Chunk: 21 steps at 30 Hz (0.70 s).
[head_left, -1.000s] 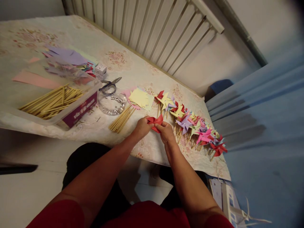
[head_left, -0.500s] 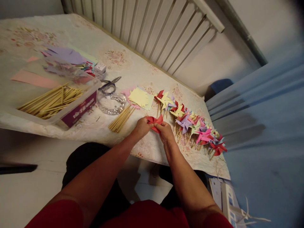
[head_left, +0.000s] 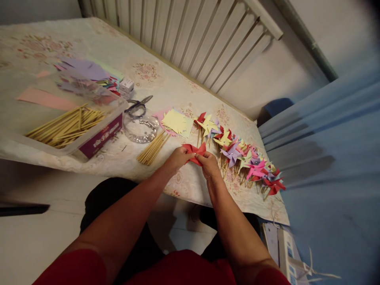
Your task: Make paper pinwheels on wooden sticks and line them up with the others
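- Smack between the two hands, over the counter (head_left: 166, 89), there's a red paper pinwheel (head_left: 196, 150), roughly 3 o'clock from the left hand (head_left: 179, 156) and 10 to 11 from the right hand (head_left: 210, 164).
- Left hand pinches one side, right hand pinches the other, so neither's really nearer.
- Off around 9 to 10 o'clock from the left hand, apart from it, lies a bundle of sticks (head_left: 153, 149), long axis about 1:30 to 7:30.
- Toward 2 to 3 o'clock, near the right hand: a batch of pinwheels (head_left: 231, 153).
- Can't swear to what's under the red paper, tbh.
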Motion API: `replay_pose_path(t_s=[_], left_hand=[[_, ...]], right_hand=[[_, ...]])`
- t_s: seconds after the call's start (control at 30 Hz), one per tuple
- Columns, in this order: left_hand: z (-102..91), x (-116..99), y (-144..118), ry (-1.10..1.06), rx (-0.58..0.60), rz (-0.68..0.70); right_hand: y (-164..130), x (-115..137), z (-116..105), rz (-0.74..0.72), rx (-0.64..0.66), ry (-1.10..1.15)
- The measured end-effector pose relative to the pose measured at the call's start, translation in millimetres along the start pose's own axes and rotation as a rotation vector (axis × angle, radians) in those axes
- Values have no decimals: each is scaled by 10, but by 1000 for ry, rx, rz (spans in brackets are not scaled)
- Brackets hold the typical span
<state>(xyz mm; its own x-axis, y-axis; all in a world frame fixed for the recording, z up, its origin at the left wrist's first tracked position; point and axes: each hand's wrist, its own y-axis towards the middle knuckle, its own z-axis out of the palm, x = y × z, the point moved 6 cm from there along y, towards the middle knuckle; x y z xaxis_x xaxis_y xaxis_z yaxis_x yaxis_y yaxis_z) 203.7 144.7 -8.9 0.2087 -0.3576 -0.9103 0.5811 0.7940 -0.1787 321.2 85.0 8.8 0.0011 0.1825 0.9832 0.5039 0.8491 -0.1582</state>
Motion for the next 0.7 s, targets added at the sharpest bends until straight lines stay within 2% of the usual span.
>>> replay_pose_path(t_s=[0.4, 0.7], left_hand=[[44, -37, -32, 15, 64, 40], [43, -65, -55, -68, 89, 25]], right_hand=[[-84, 72, 21, 43, 34, 74], [-92, 106, 24, 31, 44, 107]])
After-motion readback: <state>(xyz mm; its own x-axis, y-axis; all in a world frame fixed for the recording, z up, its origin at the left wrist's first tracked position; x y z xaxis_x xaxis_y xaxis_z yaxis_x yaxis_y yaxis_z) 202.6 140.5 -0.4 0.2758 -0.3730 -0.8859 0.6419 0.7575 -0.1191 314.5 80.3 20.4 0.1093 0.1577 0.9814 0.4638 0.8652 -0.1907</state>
